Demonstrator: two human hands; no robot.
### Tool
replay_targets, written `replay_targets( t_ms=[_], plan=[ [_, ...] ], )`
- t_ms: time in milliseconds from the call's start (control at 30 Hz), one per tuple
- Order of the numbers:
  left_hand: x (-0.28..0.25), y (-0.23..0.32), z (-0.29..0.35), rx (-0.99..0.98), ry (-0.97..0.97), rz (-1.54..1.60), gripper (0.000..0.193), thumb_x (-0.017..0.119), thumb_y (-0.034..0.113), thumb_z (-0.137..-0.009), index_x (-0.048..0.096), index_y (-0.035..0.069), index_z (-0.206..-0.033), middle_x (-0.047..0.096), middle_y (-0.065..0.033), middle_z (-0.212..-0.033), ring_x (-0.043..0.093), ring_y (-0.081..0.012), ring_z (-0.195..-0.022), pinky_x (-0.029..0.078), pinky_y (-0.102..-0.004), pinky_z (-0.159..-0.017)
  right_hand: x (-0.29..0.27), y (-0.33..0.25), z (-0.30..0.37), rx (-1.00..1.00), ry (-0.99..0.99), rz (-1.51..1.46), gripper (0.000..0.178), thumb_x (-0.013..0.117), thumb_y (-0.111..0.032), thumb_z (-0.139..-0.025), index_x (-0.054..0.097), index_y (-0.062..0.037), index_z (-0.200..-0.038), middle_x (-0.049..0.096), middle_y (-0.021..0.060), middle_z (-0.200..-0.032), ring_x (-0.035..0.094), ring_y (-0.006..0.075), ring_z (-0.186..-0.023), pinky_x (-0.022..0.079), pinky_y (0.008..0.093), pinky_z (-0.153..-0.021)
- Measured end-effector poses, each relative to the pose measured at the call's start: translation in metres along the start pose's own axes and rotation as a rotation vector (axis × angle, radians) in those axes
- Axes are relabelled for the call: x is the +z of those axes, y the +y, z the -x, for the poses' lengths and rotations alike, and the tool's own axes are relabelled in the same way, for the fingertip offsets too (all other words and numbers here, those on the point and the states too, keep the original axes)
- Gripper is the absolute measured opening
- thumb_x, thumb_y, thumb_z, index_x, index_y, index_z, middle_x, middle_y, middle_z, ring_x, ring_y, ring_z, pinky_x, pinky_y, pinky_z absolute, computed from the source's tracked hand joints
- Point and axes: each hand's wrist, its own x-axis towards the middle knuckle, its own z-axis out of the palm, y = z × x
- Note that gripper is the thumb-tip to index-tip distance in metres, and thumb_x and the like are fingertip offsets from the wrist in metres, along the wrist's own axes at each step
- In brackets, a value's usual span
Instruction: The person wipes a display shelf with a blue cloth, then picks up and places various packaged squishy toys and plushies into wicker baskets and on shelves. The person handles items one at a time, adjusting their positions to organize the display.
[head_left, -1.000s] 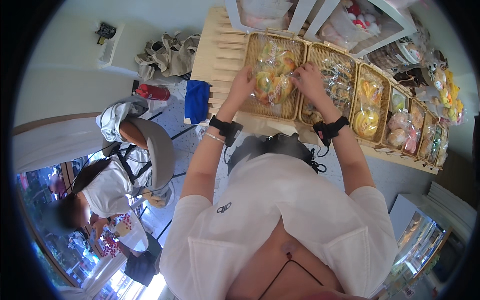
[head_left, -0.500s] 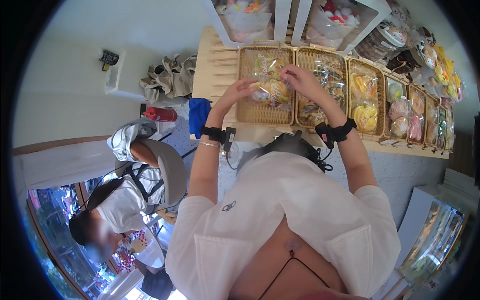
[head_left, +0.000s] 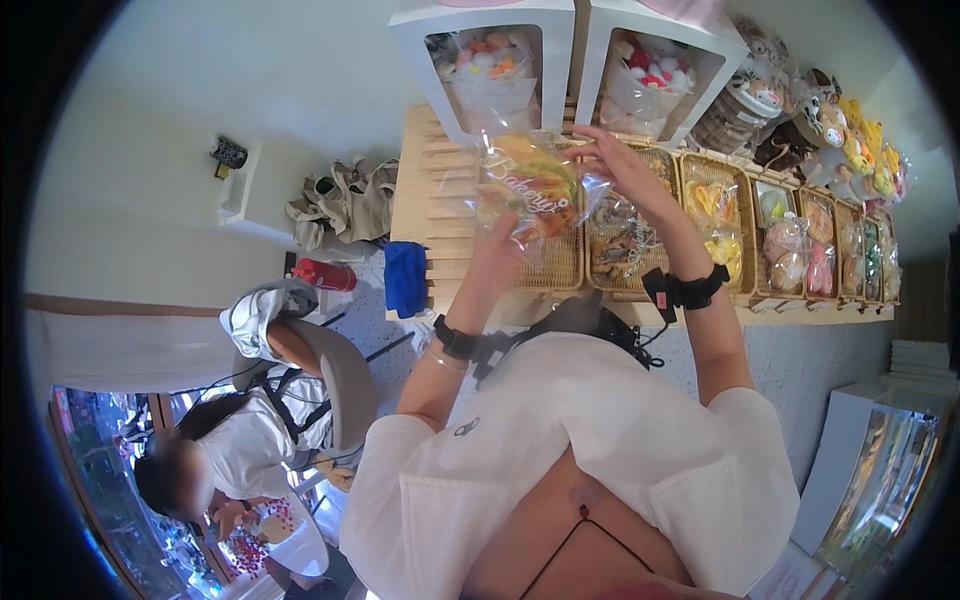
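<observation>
A bread in a clear plastic bag with white lettering [head_left: 535, 185] is raised over the leftmost wicker basket [head_left: 556, 276]. My left hand [head_left: 500, 245] is closed on the bag's lower left part, the thumb lying over its front. At the bag's upper right edge is my right hand [head_left: 622, 172], its fingers stretched out and apart. Whether its fingertips touch the plastic, I cannot tell. The bag hides much of the leftmost basket. In the second basket, under my right forearm, lie dark-topped bagged breads [head_left: 622, 240].
More baskets of bagged breads [head_left: 712, 205] run rightward along the wooden table [head_left: 425, 165]. White window boxes with plush bouquets [head_left: 490, 70] stand behind. A blue cloth [head_left: 405, 280] hangs at the table's left end. Another person [head_left: 250, 415] sits at lower left.
The bagged bread has come up from the leftmost basket, now gripped by my left hand. My right hand has shifted slightly rightward, its fingers spreading. The view has tilted, so the table appears lower.
</observation>
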Motion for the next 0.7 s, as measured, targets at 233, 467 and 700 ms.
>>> replay_targets(
  t_ms=[233,467,700],
  plan=[
    [0.062,0.029,0.003,0.222,0.023,0.198,0.040,0.049,0.014,-0.096,0.034,0.008,-0.133,0.047,-0.0083,-0.130,0.048,-0.0219,-0.117,0.042,-0.0396,-0.101,0.038,-0.031,0.020,-0.213,-0.045,-0.251,0.062,0.044,-0.044,-0.096,0.034,0.0002,-0.138,0.051,0.0110,-0.126,0.053,0.0164,-0.110,0.043,0.0322,-0.094],
    [0.070,0.027,0.006,0.239,-0.119,0.063,0.049,0.051,0.015,-0.095,0.028,0.007,-0.137,0.043,-0.0103,-0.134,0.046,-0.0250,-0.122,0.040,-0.0409,-0.103,0.058,-0.058,0.011,-0.223,0.188,-0.299,0.046,0.046,-0.037,-0.097,0.052,-0.0019,-0.127,0.060,0.0038,-0.110,0.056,0.0091,-0.097,0.046,0.0243,-0.083],
    [0.080,0.069,0.030,0.212,-0.095,-0.152,0.086,0.060,0.046,-0.086,0.013,0.008,-0.147,0.033,-0.0167,-0.142,0.042,-0.0321,-0.125,0.038,-0.0441,-0.103,0.044,-0.069,0.015,-0.216,0.271,-0.134,0.041,0.047,-0.031,-0.097,0.058,0.0027,-0.118,0.065,0.0069,-0.102,0.062,0.0104,-0.088,0.050,0.0224,-0.076]
  ],
)
